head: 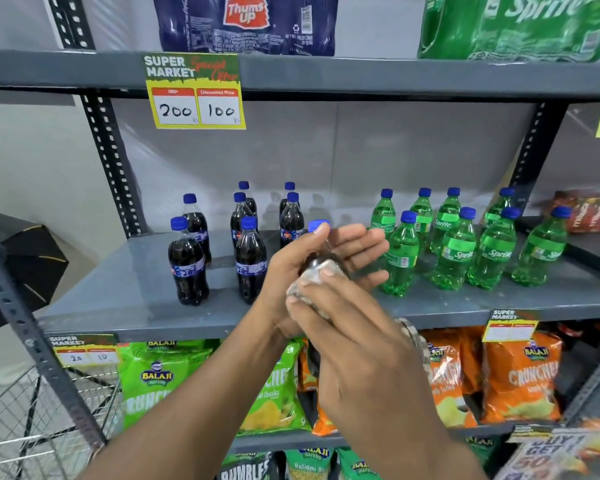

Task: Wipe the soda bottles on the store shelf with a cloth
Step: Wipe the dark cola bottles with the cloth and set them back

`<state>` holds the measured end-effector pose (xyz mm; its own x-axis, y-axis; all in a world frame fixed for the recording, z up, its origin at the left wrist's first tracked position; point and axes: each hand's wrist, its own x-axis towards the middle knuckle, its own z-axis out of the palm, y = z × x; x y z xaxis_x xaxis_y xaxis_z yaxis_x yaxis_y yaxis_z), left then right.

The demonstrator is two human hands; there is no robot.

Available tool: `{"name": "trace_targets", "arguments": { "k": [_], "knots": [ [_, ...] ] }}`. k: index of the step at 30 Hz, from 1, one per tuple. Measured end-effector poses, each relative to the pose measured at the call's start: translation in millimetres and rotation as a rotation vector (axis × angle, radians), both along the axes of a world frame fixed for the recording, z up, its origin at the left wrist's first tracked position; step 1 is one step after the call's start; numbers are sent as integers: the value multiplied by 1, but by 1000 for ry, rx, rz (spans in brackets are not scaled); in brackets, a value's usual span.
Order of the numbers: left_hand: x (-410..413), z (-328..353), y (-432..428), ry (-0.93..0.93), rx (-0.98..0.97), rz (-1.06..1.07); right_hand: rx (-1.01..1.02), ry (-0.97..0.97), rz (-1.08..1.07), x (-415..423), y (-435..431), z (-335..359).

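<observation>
- Your left hand grips a dark soda bottle at centre, lifted off the shelf.
- Your right hand presses a cloth against it.
- Dark bottles at nine o'clock and green bottles at three o'clock stand waiting; which are wiped, you cannot tell.

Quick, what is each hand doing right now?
Left hand: holding a dark cola bottle with a blue cap, fingers partly spread.
Right hand: closed on a grey speckled cloth, pressed against that bottle.

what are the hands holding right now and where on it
The left hand grips a dark cola bottle around its upper body, just below the blue cap. The right hand presses a cloth against the bottle's side.
</observation>
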<state>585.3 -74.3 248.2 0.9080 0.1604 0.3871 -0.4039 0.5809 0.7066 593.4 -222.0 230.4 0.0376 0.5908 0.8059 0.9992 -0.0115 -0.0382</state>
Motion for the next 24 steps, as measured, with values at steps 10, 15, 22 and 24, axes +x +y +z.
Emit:
{"name": "trace_targets", "arguments": {
  "k": [10,15,22,24],
  "knots": [
    [-4,-9,-6,68,51,19,35,80,-46,-3,-4,0],
    [-10,-6,-3,76,13,39,-98,-24,-5,-12,-9,-10],
    [-19,-11,0,86,8,11,-78,57,63,-14,-10,-10],
    [-21,-11,-1,77,-6,8,-42,124,55,-15,-4,-1]
  ]
}}
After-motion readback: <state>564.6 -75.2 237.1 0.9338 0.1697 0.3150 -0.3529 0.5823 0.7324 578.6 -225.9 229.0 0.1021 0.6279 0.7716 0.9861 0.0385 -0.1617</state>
